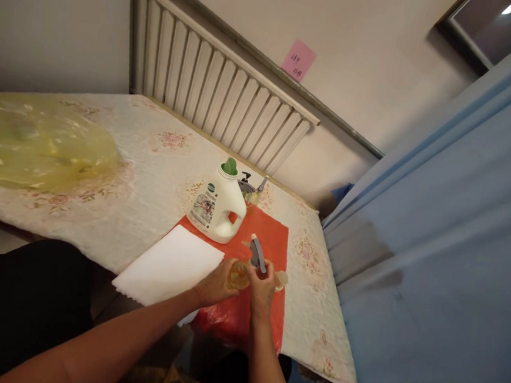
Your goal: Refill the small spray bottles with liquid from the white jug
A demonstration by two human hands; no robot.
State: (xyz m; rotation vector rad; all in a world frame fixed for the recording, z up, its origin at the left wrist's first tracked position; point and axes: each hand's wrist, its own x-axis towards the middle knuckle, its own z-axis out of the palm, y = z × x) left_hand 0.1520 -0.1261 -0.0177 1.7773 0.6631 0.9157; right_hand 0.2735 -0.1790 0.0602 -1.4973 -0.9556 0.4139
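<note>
My left hand [218,284] is wrapped round a small clear bottle of yellowish liquid [239,276] on a red plastic sheet [258,233]. My right hand [262,289] grips the grey trigger spray head [257,254] on top of that bottle. A white detergent jug with a green cap [217,203] stands just behind, on the same red sheet. A white folded cloth or paper [170,265] lies to the left of my hands. Another small spray bottle [249,188] stands behind the jug.
The table [151,165] has a floral cover and its near edge is close to my body. A yellowish plastic bag [38,145] lies at the left. A radiator [219,94] runs along the wall. A blue curtain or sheet [447,230] hangs on the right.
</note>
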